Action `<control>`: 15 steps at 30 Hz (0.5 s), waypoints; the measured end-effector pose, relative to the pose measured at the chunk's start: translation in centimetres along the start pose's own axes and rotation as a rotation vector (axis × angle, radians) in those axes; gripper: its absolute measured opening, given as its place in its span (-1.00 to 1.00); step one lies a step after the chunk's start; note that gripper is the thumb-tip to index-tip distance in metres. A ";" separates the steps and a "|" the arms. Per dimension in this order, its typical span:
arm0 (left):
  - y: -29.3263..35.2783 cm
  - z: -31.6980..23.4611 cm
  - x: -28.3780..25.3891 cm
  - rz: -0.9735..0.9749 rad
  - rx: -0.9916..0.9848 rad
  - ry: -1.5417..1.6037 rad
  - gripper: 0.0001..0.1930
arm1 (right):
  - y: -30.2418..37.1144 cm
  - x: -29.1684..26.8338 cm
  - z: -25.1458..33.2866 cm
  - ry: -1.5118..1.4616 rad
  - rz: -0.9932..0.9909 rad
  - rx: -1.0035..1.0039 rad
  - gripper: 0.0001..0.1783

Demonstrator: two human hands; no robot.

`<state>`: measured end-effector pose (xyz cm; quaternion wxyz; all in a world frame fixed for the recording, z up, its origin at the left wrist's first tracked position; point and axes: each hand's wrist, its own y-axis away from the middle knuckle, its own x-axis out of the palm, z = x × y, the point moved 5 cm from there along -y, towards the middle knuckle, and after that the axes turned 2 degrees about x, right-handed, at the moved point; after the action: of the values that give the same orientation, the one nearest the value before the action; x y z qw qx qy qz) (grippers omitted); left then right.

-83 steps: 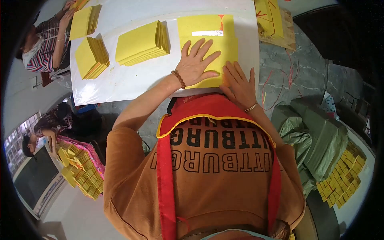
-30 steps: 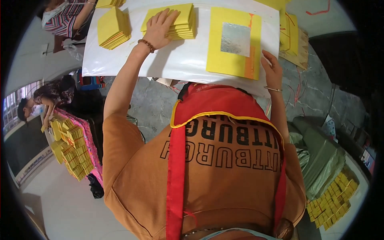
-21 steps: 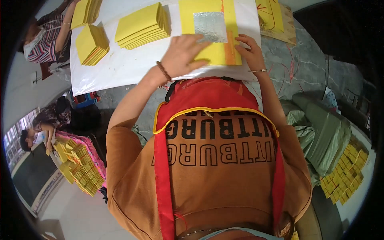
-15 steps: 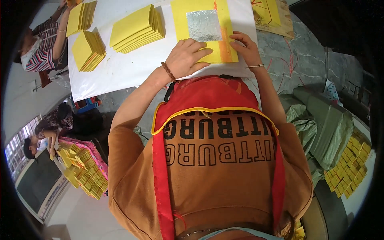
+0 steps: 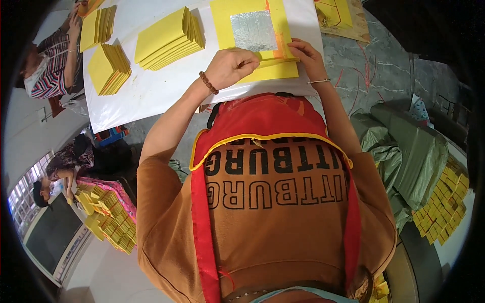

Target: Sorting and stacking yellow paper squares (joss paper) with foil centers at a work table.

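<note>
A yellow paper sheet (image 5: 222, 28) lies in front of me with a square of silver foil (image 5: 253, 31) on it and an orange stripe down its right side. Its near edge is lifted and curled back toward the foil, showing more yellow paper (image 5: 270, 73) underneath. My left hand (image 5: 228, 68) is closed on the left part of that raised edge, fingers curled in. At the right end of the same edge, my right hand (image 5: 309, 58) pinches the paper between thumb and fingers.
On the white-covered table (image 5: 166, 93) stand several stacks of folded yellow paper (image 5: 164, 40) to the left. Another person (image 5: 50, 70) works at the far left; a second person (image 5: 65, 161) sits near yellow bundles (image 5: 113, 217). Green plastic sheeting (image 5: 404, 156) lies at right.
The sheet's near edge has come up off the paper below and curled away from me. My left hand's fingers, spread on the sheet before, have curled onto that edge.
</note>
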<state>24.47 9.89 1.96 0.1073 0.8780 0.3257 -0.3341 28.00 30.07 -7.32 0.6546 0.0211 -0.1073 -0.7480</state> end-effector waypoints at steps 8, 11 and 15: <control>0.1 2.3 0.6 0.001 -0.229 0.267 -0.81 | 0.0 -0.6 -0.1 0.039 0.033 0.053 -0.65; 0.0 2.6 0.6 0.004 -0.244 0.305 -0.82 | 0.0 -0.6 0.1 0.082 0.053 0.089 -0.55; 0.0 3.1 0.6 0.005 -0.284 0.373 -0.84 | -0.1 -0.4 1.0 0.145 0.134 0.026 -0.62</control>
<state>23.23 8.92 -0.74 0.1686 0.9013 0.3816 -0.1164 27.80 30.62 -6.39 0.7089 0.0764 -0.0707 -0.6976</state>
